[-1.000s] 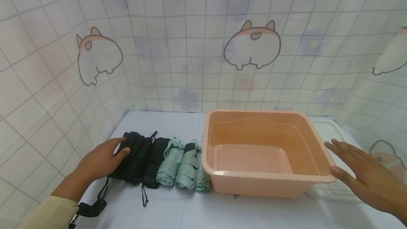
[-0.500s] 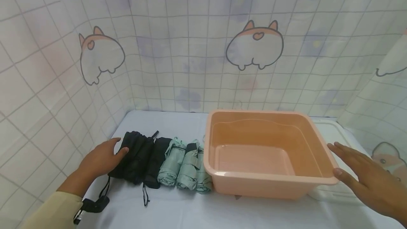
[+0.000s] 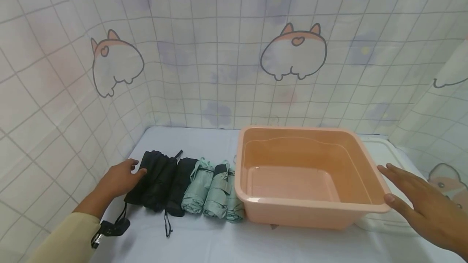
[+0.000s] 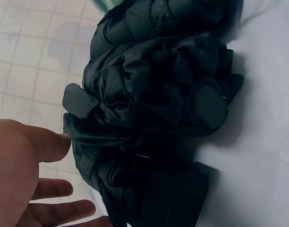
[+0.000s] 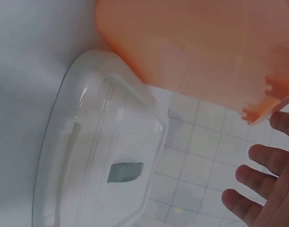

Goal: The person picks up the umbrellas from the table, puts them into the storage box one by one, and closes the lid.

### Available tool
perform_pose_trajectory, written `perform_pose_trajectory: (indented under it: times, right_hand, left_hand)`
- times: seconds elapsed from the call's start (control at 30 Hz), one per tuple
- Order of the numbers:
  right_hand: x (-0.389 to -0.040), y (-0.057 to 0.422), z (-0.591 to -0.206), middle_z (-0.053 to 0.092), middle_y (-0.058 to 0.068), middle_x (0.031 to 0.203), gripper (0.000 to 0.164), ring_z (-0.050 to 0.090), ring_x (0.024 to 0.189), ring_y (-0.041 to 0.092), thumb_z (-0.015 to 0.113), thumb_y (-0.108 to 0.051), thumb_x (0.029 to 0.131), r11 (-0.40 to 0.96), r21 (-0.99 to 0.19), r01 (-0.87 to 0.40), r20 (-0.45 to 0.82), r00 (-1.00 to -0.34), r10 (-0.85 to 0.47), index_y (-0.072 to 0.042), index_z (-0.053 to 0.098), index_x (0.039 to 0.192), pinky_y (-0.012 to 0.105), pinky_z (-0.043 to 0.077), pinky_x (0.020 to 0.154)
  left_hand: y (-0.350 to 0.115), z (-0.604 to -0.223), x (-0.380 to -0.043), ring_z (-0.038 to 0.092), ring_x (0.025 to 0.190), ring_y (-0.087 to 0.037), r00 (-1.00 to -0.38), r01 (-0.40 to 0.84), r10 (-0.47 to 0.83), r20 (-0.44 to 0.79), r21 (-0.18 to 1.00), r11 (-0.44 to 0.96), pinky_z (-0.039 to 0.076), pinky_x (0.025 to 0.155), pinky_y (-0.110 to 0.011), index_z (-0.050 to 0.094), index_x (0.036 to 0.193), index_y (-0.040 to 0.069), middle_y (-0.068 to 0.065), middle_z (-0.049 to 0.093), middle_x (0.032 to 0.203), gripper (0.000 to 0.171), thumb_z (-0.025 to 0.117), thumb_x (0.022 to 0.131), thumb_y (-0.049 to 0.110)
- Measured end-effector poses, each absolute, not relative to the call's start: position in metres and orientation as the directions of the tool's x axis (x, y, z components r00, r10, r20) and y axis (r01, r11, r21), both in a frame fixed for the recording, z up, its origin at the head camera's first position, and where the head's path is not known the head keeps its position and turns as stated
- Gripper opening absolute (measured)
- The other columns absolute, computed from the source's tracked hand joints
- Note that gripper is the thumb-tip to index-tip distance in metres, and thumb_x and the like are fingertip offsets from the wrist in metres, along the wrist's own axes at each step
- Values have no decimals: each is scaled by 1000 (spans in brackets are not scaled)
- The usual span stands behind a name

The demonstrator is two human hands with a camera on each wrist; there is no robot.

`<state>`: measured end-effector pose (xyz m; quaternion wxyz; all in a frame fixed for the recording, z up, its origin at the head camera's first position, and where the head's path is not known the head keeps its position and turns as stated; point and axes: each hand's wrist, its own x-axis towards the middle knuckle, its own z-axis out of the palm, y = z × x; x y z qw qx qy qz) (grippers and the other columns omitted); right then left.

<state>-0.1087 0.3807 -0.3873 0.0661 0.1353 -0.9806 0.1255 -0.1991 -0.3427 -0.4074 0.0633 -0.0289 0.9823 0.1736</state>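
Black folded umbrellas (image 3: 158,184) lie side by side at the left of the table, with mint-green rolled umbrellas (image 3: 215,198) beside them. My left hand (image 3: 118,177) is at the leftmost black umbrella, fingers loosely spread. In the left wrist view, the thumb (image 4: 52,144) meets the edge of the crumpled black fabric (image 4: 130,109); the other fingers lie apart below it. A peach plastic basin (image 3: 310,205) stands right of the umbrellas. My right hand (image 3: 425,202) is at its right rim, fingers straight and thumb at the rim's near corner.
A white lid-like plastic piece (image 5: 99,156) with a grey tab lies on the table (image 3: 204,240) right of the basin and partly under it. Grid-patterned curtains (image 3: 234,52) enclose the back and sides. A dark cord loop (image 3: 168,226) trails from the black umbrellas.
My left wrist has shifted slightly rightward, and the left thumb has drawn back a little from over the black umbrella. The right hand keeps its place beside the basin's rim.
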Motion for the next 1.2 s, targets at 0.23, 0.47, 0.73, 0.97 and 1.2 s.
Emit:
perform_pose_trajectory:
  times: [0.23, 0.47, 0.73, 0.97, 1.2]
  right_hand:
    - [-110, 384, -392, 19, 28, 164, 75, 24, 138, 66, 57, -36, 105, 931, -236, -278, 168, -955, -243, -24, 14, 166, 89, 13, 95]
    - [-109, 382, -390, 16, 27, 166, 76, 21, 140, 65, 56, -39, 105, 939, -225, -259, 145, -962, -231, -22, 13, 166, 90, 18, 91]
    - [-109, 376, -383, 15, 31, 164, 78, 23, 136, 67, 52, -46, 106, 960, -193, -201, 64, -979, -192, -19, 10, 166, 89, 23, 87]
    - [-108, 375, -382, 16, 32, 163, 77, 22, 137, 67, 52, -45, 106, 959, -193, -207, 61, -978, -199, -17, 12, 166, 89, 23, 87]
    - [-109, 377, -383, 18, 31, 163, 78, 23, 137, 67, 54, -44, 105, 957, -192, -219, 84, -975, -207, -19, 11, 166, 89, 23, 86]
  left_hand:
    - [-349, -413, -208, 55, 118, -55, -973, -162, -75, -218, 416, 895, 53, 88, -63, 42, 139, -19, -43, 48, 136, 69, 50, 105, 40]
    - [-354, -416, -216, 57, 115, -54, -948, -238, -76, -310, 527, 816, 59, 82, -54, 37, 141, -20, -44, 46, 135, 71, 49, 106, 40]
    - [-358, -420, -225, 54, 117, -55, -921, -285, -70, -383, 540, 792, 59, 80, -56, 33, 143, -20, -44, 44, 136, 75, 52, 104, 41]
    - [-363, -417, -231, 49, 123, -57, -890, -330, -43, -454, 576, 747, 58, 82, -59, 28, 144, -21, -45, 40, 138, 75, 54, 105, 37]
    - [-365, -418, -232, 50, 122, -56, -887, -319, -24, -461, 576, 753, 58, 84, -57, 31, 142, -23, -44, 44, 135, 76, 57, 104, 38]
